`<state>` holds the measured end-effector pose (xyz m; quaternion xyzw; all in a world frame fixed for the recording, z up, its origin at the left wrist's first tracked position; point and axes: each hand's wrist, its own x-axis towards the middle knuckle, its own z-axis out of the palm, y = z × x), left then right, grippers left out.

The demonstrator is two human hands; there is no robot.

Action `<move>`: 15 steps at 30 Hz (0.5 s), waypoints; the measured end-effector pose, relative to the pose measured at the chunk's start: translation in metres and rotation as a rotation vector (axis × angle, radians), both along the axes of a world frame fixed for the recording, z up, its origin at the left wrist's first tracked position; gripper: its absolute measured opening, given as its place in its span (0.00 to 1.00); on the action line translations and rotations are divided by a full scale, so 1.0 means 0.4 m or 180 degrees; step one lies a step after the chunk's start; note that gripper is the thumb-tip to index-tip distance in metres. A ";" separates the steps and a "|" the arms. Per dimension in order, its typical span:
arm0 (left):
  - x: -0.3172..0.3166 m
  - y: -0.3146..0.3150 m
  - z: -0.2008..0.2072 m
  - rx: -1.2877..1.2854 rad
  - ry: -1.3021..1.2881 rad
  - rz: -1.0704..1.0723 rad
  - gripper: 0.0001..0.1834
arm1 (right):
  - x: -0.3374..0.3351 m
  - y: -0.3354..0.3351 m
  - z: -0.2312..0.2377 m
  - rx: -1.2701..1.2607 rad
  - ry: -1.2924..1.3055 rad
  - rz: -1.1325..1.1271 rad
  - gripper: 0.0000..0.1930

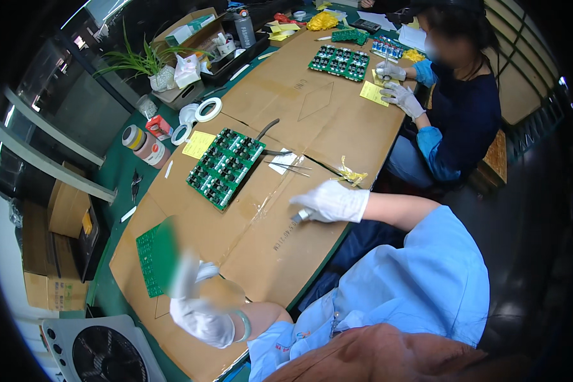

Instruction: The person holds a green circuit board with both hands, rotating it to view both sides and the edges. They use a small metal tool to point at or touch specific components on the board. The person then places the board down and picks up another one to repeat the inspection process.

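My left hand (200, 312), in a white glove, is at the lower left, smeared by motion. Its fingers close on the edge of a green circuit board (165, 254), also blurred, tilted up over another green board (147, 266) lying on the cardboard. My right hand (334, 202), gloved in white too, is closed low over the cardboard near the front edge. A short grey piece (302, 216) sticks out from under its fingers; its kind I cannot make out. Beyond lies a circuit board panel (225, 167) full of dark components, with tweezers (290, 167) beside it.
A co-worker (452, 108) in white gloves sits at the far right by another populated panel (339, 62) and yellow slips (374, 93). Tape rolls (208, 109), a bottle (145, 146) and a potted plant (162, 77) line the left side. A fan (99, 353) stands lower left.
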<state>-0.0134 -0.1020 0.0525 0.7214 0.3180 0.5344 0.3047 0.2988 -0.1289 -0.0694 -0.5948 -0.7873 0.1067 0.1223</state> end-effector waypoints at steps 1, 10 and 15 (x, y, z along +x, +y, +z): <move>0.001 0.000 0.002 0.0039 0.0376 -0.0218 0.44 | -0.003 -0.018 -0.011 -0.0015 0.0234 0.0095 0.27; -0.004 -0.022 0.033 0.0258 0.1676 -0.1073 0.50 | -0.010 -0.081 0.060 0.0085 0.0369 0.0009 0.47; 0.020 -0.020 0.036 0.0738 0.1799 -0.1375 0.56 | 0.009 -0.121 0.083 0.0002 0.0842 0.0062 0.50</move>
